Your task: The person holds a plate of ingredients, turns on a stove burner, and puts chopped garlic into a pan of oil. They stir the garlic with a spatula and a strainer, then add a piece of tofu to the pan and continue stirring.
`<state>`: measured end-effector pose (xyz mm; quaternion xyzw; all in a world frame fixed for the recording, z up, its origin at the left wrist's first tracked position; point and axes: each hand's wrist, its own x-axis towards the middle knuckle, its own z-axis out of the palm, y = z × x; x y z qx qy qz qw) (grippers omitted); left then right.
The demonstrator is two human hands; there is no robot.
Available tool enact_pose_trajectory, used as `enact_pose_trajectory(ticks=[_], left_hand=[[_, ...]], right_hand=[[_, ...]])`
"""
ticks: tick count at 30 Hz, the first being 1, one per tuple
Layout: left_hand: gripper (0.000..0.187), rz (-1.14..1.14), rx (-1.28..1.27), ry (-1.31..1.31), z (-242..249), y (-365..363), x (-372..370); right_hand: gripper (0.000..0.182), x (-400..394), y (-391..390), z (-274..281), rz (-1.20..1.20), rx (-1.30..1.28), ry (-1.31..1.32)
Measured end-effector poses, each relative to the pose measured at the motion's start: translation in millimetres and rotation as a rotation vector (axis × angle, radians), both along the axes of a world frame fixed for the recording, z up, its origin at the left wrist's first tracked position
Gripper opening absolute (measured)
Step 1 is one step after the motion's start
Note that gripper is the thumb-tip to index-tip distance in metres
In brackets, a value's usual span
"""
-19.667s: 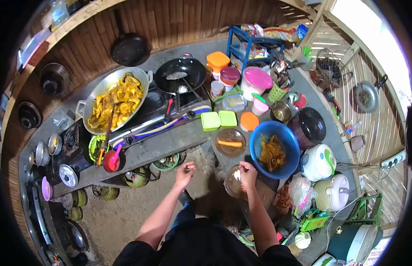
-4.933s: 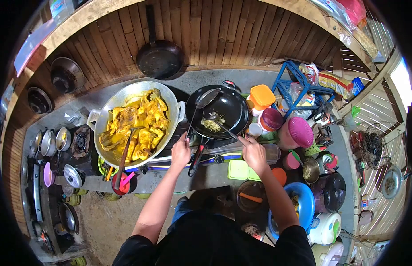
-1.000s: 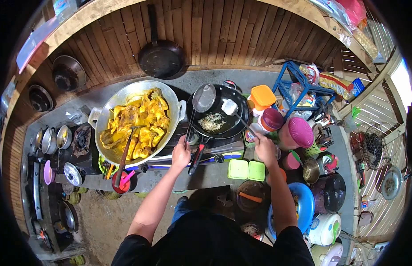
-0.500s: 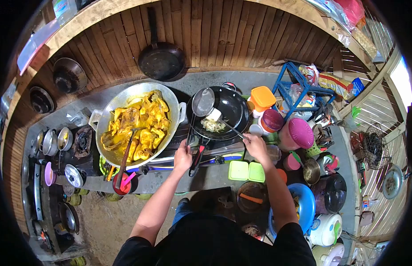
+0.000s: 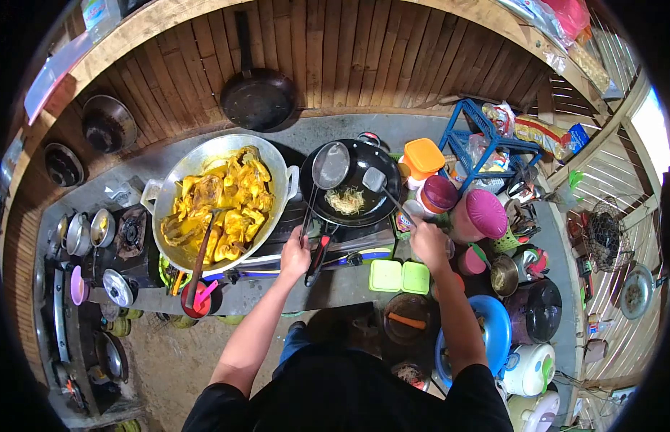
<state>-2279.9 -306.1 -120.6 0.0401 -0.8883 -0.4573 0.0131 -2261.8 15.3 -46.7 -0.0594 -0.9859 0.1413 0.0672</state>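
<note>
My left hand (image 5: 296, 257) is closed around the long handle of a round mesh strainer (image 5: 331, 165), whose bowl hangs over the left part of a black frying pan (image 5: 385, 162). In my right hand (image 5: 427, 243) is a metal spatula (image 5: 374, 179), its blade over the pan's right side. Pale, thin shreds of food (image 5: 345, 201) lie in the pan between the two tools. The pan's black-and-red handle (image 5: 320, 258) points toward me, beside my left hand, and neither hand holds it.
A large metal wok (image 5: 156, 216) of yellow chicken pieces (image 5: 234, 194) stands at the left, a wooden-handled ladle (image 5: 199, 259) in it. Green containers (image 5: 385, 276), an orange-lidded tub (image 5: 423, 155), a pink-lidded container (image 5: 485, 214) and a blue rack (image 5: 486, 155) crowd the right.
The spatula blade has moved right, away from the strainer and the food shreds. My right hand has shifted slightly right and down, while my left hand keeps the strainer nearly still.
</note>
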Motion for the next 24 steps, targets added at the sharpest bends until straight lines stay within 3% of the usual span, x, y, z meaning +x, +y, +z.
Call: enact_pose_trajectory(ticks=[4,6,12,19,24], left_hand=[[0.032,0.008,0.034,0.021,-4,-4,0],[0.033,0.001,0.015,-0.020,-1,-5,0],[0.033,0.014,0.015,-0.006,1,-5,0],[0.033,0.012,0.020,0.025,-1,-4,-2],[0.033,0.023,0.003,0.008,-2,-4,3]], right_hand=[[0.027,2,-4,0,0.015,-0.013,-0.124],[0.026,0,1,-17,0.151,-0.221,-0.030],[0.028,6,-8,-17,0.182,-0.337,0.021],[0.029,15,-16,-12,0.239,-0.295,0.028],[0.029,22,-17,8,0.150,-0.083,-0.003]])
